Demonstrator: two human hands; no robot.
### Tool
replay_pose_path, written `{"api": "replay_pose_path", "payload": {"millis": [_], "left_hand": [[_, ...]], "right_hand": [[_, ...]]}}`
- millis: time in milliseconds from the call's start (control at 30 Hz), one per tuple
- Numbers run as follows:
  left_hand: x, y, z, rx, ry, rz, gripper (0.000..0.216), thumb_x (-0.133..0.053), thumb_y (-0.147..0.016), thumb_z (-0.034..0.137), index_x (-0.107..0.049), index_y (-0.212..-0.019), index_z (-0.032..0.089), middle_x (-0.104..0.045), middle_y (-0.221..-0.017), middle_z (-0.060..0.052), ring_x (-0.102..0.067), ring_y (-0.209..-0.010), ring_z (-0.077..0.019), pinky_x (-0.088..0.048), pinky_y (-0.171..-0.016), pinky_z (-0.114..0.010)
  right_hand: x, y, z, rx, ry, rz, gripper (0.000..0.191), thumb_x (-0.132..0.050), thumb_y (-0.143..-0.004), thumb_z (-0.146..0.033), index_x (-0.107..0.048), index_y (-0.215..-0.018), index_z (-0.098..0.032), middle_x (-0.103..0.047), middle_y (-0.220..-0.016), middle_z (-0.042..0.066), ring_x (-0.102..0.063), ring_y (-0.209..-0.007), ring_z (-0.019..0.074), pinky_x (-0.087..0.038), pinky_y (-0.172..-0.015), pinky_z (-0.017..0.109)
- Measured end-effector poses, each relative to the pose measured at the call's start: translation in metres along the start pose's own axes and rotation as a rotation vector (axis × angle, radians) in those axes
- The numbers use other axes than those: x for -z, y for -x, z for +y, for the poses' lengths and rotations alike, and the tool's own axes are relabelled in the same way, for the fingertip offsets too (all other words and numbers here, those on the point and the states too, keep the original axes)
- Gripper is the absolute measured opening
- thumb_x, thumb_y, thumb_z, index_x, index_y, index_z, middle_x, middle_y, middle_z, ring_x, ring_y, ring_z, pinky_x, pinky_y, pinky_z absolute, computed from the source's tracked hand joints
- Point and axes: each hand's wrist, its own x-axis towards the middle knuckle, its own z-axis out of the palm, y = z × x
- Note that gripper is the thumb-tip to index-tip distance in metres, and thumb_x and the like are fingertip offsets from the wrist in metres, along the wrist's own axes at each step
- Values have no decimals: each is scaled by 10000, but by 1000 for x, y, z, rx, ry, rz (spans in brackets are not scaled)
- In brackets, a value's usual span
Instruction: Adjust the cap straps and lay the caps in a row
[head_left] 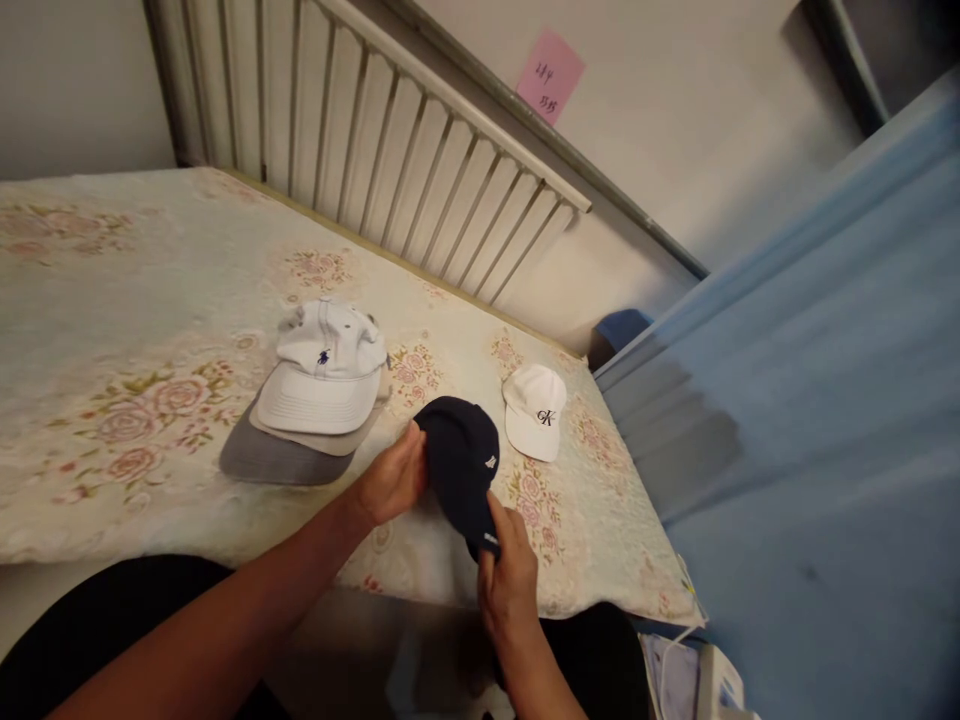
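Navy cap [459,462] between my left hand [391,482] and right hand [511,585]; beyond them a white cap [536,410], a second white cap [326,365] on grey brims [277,455], rose-patterned cream bedspread [112,300].

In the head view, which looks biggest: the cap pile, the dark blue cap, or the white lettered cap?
1. cap pile
2. dark blue cap, though it is nearer the camera
3. white lettered cap

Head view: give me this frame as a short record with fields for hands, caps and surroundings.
left hand: grips navy cap at the crown
right hand: pinches its brim
cap stack: white cap on top, beige and grey brims under it, left of the navy cap
logo cap: white, alone, right of the navy cap
surface: floral cloth
background: radiator, pink note
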Motion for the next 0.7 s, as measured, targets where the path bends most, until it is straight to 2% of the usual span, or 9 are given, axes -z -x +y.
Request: {"api": "replay_pose_path", "payload": {"millis": [67,133,233,300,367,467,600,667,700], "left_hand": [[-1,-1,3,-6,-69,-91,439,-431,-928,432,-596,-1211,140,-615,-1261,-145,-509,-1231,-289,-344,-1059,-465],[-1,1,9,-20,-125,-134,356,-479,-918,307,-597,-1206,134,-601,-1274,-158,-495,-1244,-307,-348,-1049,-491],[0,4,23,-65,-175,-137,321,-504,-898,219,-611,-1184,118,-626,-1228,-170,-519,-1218,-319,-362,-1040,-495],[2,6,34,-97,-199,-129,323,-519,-889,218,-614,-1178,112,-646,-1192,-172,-557,-1173,-316,-375,-1035,-491],[3,8,43,-131,-225,-112,318,-533,-882,231,-622,-1164,115,-663,-1160,-166,-587,-1132,-301,-381,-1037,-481],[1,14,50,-135,-291,-108,297,-556,-872,269,-645,-1117,127,-676,-1136,-153,-601,-1110,-290,-390,-1037,-466],[-1,22,41,190,-550,-210,309,-614,-829,302,-670,-1074,122,-670,-1139,-171,-596,-1114,-322,-424,-996,-464],[4,21,33,292,-698,-157,261,-662,-777,284,-701,-1003,161,-697,-1079,-131,-607,-1092,-313,-446,-967,-429],[8,18,29,265,-760,-85,238,-679,-749,274,-712,-967,185,-705,-1056,-107,-597,-1105,-308,-444,-965,-410]], "right_hand": [[19,-13,-3,-117,-79,105,454,-458,-803,-157,-589,-1237,-194,-649,-1145,105,-604,-1078,236,-477,-939,387],[37,-23,-7,-357,-157,210,362,-536,-809,-286,-653,-1126,-156,-678,-1111,113,-603,-1085,271,-473,-941,402],[53,-32,-9,-711,-472,287,328,-626,-753,-394,-676,-960,-145,-706,-749,53,-670,-741,243,-540,-608,329],[56,-33,-7,-842,-728,274,275,-673,-703,-392,-644,-837,-154,-581,-508,-23,-564,-453,167,-415,-368,250],[54,-31,-5,-905,-890,249,255,-716,-647,-356,-600,-759,-159,-489,-436,-65,-442,-334,108,-295,-278,203],[50,-28,-3,-967,-980,201,243,-731,-610,-311,-550,-678,-165,-470,-425,-70,-391,-295,74,-267,-252,177],[47,-26,-4,-997,-1011,174,257,-726,-597,-299,-501,-627,-177,-441,-395,-77,-360,-263,61,-265,-246,171],[47,-27,-3,-1002,-1008,167,266,-732,-588,-300,-499,-628,-179,-439,-390,-77,-362,-264,63,-266,-244,170],[48,-27,-3,-1001,-1004,157,269,-735,-586,-301,-499,-630,-179,-441,-390,-76,-367,-268,66,-268,-242,170]]}}
